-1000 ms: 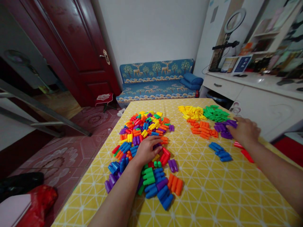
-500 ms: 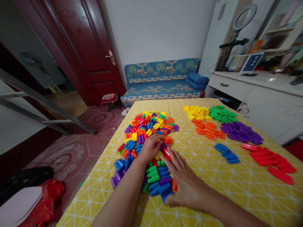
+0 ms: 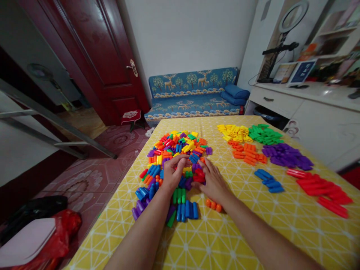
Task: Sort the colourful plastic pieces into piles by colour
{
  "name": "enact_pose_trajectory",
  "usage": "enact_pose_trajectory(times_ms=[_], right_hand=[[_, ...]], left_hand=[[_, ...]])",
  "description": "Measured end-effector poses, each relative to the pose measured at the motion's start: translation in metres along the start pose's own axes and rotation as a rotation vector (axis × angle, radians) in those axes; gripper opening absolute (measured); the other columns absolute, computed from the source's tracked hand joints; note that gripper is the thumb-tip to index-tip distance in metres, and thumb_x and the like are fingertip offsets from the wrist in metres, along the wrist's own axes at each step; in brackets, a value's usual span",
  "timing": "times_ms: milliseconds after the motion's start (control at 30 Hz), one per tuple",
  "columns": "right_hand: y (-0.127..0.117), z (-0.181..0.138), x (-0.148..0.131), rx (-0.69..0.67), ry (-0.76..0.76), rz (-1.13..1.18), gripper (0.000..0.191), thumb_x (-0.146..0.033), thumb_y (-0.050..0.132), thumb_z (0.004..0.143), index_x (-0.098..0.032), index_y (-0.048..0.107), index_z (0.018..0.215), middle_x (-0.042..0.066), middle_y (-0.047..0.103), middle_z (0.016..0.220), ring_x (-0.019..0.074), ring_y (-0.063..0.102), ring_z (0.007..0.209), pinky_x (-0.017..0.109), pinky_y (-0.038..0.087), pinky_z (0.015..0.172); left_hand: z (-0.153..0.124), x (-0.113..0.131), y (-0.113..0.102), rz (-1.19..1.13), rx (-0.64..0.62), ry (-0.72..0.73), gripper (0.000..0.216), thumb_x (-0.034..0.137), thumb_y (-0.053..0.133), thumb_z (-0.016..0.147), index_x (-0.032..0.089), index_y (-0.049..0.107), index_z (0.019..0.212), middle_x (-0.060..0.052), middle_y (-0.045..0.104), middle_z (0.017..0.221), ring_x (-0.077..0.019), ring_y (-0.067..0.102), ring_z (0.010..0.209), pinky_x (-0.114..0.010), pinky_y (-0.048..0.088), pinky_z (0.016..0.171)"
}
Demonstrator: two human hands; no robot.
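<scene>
A big mixed heap of coloured plastic blocks point(image 3: 174, 150) lies on the yellow patterned tablecloth point(image 3: 239, 225). My left hand point(image 3: 171, 173) rests on the heap's near edge with its fingers curled over some blocks. My right hand point(image 3: 211, 180) lies beside it, fingers pressed against red and purple blocks; what it grips, if anything, is hidden. Blue, green and purple blocks point(image 3: 184, 208) sit just below both hands, and an orange block point(image 3: 213, 205) lies under my right wrist.
Sorted piles lie to the right: yellow point(image 3: 234, 132), green point(image 3: 264, 135), orange point(image 3: 247, 152), purple point(image 3: 285, 155), blue point(image 3: 267, 180) and red point(image 3: 320, 189). A blue sofa point(image 3: 194, 93) stands beyond the table, a dark red door point(image 3: 92, 56) at left, white cabinets point(image 3: 317, 116) at right.
My right hand came from the purple pile across to the mixed heap, then moved up beside my left hand. The blocks near both hands have been pushed together.
</scene>
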State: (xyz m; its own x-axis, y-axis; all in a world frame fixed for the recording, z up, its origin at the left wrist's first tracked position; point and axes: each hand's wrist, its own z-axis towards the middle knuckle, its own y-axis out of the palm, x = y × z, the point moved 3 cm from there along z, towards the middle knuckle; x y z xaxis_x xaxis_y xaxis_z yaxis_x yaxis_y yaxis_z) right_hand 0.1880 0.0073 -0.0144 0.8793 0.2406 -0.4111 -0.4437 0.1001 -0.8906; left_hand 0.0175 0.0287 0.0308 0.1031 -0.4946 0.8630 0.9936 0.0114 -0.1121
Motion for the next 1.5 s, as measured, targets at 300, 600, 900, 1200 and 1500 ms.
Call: enact_pose_trajectory(times_ms=[300,600,900,1200,1500], right_hand=[[-0.001,0.001,0.002,0.117,-0.015,0.028,0.073,-0.046,0.057,0.085,-0.008,0.037,0.144,0.021,0.029,0.154,0.031,0.028,0.143,0.045,0.026,0.117],[0.0,0.0,0.003,0.144,-0.023,0.068,0.069,-0.046,0.058,0.083,-0.015,0.041,0.143,0.018,0.032,0.153,0.0321,0.031,0.142,0.048,0.029,0.115],[-0.003,0.0,0.001,0.147,-0.019,0.072,0.069,-0.047,0.06,0.082,-0.016,0.042,0.142,0.017,0.032,0.153,0.0308,0.032,0.141,0.047,0.029,0.115],[-0.002,0.0,0.003,0.137,-0.03,0.077,0.07,-0.047,0.061,0.082,-0.015,0.043,0.142,0.017,0.032,0.153,0.0304,0.031,0.142,0.046,0.028,0.116],[-0.003,-0.001,0.001,0.145,-0.027,0.07,0.069,-0.045,0.062,0.081,-0.016,0.043,0.141,0.017,0.032,0.153,0.0308,0.031,0.142,0.046,0.028,0.115]], left_hand=[[0.027,0.008,-0.011,-0.236,0.045,-0.215,0.044,0.053,0.065,0.08,0.014,0.07,0.099,-0.01,0.075,0.095,-0.0214,0.07,0.088,-0.034,0.054,0.083],[0.043,0.021,-0.065,0.222,-0.022,-0.25,0.034,0.04,0.08,0.065,0.013,0.075,0.086,-0.004,0.072,0.073,-0.0153,0.063,0.065,-0.023,0.046,0.06],[0.059,0.013,-0.061,-1.018,0.326,-0.131,0.031,0.038,0.047,0.093,0.017,0.057,0.073,0.003,0.047,0.057,-0.0068,0.046,0.053,-0.018,0.043,0.057],[0.075,0.016,-0.06,-0.732,0.254,-0.329,0.035,0.044,0.048,0.089,0.017,0.06,0.072,0.0,0.055,0.06,-0.01,0.052,0.055,-0.021,0.045,0.056],[0.03,0.019,-0.097,0.759,-0.448,-0.123,0.022,0.03,0.077,0.057,0.025,0.076,0.078,-0.003,0.073,0.08,-0.0228,0.065,0.078,-0.03,0.051,0.075]])
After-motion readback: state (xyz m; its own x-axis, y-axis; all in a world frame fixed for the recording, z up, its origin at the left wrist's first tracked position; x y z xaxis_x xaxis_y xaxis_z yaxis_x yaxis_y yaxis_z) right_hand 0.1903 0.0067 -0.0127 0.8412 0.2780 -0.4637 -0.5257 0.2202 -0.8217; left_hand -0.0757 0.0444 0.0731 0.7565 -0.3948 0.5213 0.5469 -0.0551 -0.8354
